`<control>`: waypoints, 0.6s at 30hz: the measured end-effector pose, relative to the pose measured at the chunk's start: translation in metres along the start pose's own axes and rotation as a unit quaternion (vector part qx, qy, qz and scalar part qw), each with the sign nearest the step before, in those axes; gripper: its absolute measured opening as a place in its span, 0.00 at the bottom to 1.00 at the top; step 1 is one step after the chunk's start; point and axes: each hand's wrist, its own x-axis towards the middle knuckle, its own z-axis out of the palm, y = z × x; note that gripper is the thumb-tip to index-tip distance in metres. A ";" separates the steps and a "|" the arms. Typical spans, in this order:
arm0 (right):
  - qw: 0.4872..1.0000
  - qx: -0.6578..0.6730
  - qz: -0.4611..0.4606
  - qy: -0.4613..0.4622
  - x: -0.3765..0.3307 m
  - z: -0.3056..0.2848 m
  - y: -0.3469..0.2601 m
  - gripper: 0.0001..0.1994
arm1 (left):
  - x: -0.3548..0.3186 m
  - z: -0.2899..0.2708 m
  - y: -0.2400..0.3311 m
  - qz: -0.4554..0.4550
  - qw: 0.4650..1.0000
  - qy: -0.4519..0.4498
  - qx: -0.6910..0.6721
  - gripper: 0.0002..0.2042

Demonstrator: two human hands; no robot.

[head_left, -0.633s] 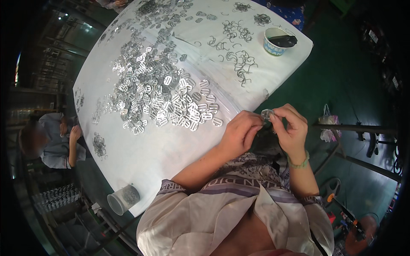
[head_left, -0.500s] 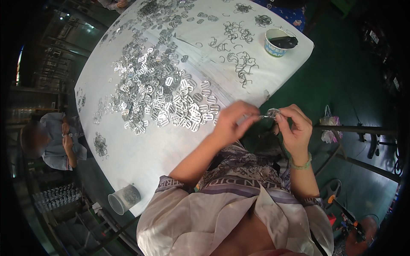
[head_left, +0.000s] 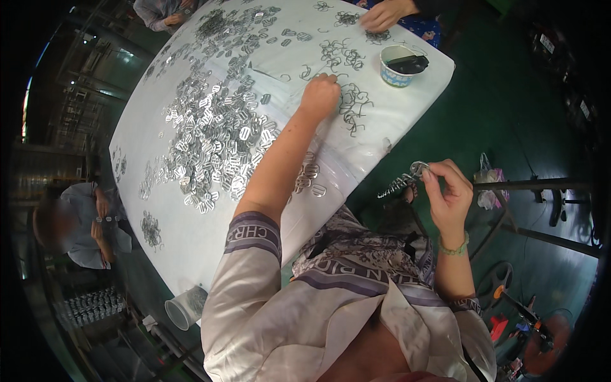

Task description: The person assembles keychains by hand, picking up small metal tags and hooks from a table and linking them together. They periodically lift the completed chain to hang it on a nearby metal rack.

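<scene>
Head view: metal strand (head_left: 396,185), long axis down-left

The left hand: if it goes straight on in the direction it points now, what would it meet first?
Most likely the loose curved wire pieces on the white table, just beyond the left hand; its exact height is hard to judge.

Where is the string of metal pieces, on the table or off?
Off the table: the right hand holds one end of the string of metal pieces, and the rest hangs beyond the table's edge.
</scene>
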 end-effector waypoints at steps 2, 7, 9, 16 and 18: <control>1.000 -0.011 0.003 0.001 0.000 -0.006 -0.001 0.03 | 0.008 -0.003 0.001 0.041 0.998 -0.029 0.038 0.04; 1.000 -0.016 0.015 0.020 -0.002 -0.011 0.000 0.03 | 0.017 -0.002 -0.005 0.050 0.996 -0.047 0.054 0.04; 0.999 -0.011 0.015 0.027 -0.002 -0.011 0.000 0.04 | 0.015 0.001 -0.008 0.015 0.999 -0.040 0.022 0.04; 1.000 -0.014 0.014 0.018 -0.003 -0.010 -0.001 0.04 | 0.009 0.008 -0.010 0.034 0.998 -0.042 0.011 0.04; 1.000 -0.009 0.014 0.020 -0.003 -0.007 -0.001 0.04 | 0.016 0.002 -0.003 0.044 0.996 -0.062 0.037 0.04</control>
